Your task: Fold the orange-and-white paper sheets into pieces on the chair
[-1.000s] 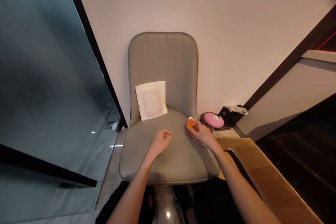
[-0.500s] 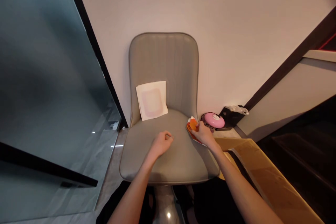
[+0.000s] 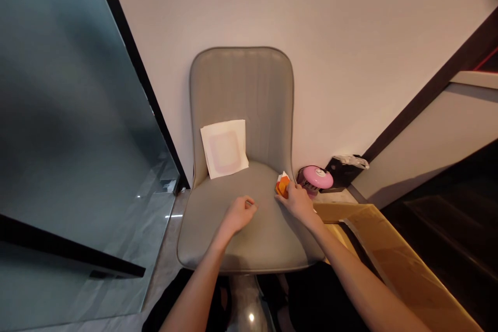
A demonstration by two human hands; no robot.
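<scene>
A grey upholstered chair (image 3: 254, 238) stands before me. Over the middle of its seat, my left hand (image 3: 238, 213) is loosely curled, with nothing visible in it. My right hand (image 3: 300, 203) is at the seat's right edge, its fingers and thumb closed on a flat orange-and-white packet (image 3: 283, 185). The hand covers much of the packet, so I cannot tell what it is exactly. Leaning against the backrest on the left is a square of white paper (image 3: 224, 148) with a pale pink rounded frame on it.
A pink round-topped device (image 3: 317, 177) and a black box (image 3: 342, 174) with clear plastic on top sit by the wall. An open cardboard box (image 3: 404, 259) stands at the right of the chair. A frosted glass panel (image 3: 78, 114) with a black frame is on the left.
My right hand has shifted slightly left over the packet and covers more of it. The left hand is nearly still, and the paper has not moved.
</scene>
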